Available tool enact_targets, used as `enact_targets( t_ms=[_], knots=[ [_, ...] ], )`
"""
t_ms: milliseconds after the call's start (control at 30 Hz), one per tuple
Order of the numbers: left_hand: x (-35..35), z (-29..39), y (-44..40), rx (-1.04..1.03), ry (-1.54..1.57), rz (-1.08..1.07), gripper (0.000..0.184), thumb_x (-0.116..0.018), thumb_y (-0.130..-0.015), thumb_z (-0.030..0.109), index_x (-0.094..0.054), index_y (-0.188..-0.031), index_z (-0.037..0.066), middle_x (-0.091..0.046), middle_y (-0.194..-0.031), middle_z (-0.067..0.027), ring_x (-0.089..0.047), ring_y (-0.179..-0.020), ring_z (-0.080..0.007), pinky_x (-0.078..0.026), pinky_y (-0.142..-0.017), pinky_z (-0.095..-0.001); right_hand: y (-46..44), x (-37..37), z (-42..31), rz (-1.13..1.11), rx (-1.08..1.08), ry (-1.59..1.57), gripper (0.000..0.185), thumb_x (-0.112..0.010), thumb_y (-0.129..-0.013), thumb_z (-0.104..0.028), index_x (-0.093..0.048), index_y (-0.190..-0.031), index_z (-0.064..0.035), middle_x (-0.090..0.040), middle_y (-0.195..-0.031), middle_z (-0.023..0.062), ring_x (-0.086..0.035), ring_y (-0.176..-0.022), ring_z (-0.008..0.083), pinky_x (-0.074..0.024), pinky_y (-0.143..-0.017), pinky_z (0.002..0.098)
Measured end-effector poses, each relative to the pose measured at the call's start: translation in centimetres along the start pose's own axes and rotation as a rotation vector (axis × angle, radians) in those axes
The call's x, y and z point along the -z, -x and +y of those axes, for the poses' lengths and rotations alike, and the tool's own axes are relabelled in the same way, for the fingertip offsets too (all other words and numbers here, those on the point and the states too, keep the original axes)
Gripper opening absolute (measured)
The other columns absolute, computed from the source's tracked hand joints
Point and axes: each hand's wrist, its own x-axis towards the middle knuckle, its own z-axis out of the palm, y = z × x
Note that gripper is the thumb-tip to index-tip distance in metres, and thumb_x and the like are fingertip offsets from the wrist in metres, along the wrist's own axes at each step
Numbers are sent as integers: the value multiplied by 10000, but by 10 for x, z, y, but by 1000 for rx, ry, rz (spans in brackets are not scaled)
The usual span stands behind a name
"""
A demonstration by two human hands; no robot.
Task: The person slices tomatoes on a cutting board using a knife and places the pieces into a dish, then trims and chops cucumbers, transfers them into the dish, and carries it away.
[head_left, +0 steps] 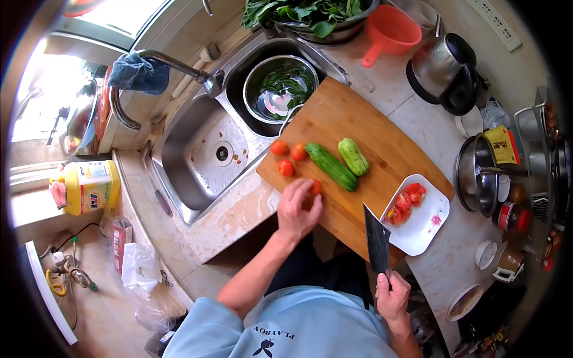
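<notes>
Curling left hand over a tomato on the cutting board; cannot tell whether pinching. Clenching a cleaver in right hand at the board's nearest corner.

four whole tomatoes are lying on one wooden board, alongside one dark green cucumber and one pale green vegetable. one cleaver is showing, and one white dish is holding tomato pieces, overlapping too much for counting. two sink basins are sitting beside one tap. one kettle, one coral scoop and one yellow jug are also showing.
</notes>
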Motion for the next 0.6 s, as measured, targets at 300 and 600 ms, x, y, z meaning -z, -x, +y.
enact_targets(
  t_ms=[300,600],
  knots=[
    [5,-16,39,-144,-27,-41,427,-892,-796,114,-716,-1181,57,-738,-1145,-109,-699,-1005,-283,-483,-877,-407,-41,-26,-38,10,108,56,267,-650,-1020,-130,-693,-1237,21,-685,-903,219,-685,-809,430,-545,-701,477],
    [9,-28,16,-414,35,-96,367,-863,-741,8,-738,-1084,39,-741,-1059,-111,-703,-791,-285,-574,-662,-365,-69,-42,-65,-111,212,463,306,-657,-1017,-212,-704,-1263,-36,-653,-874,154,-695,-678,386,-563,-606,499]
  ],
)
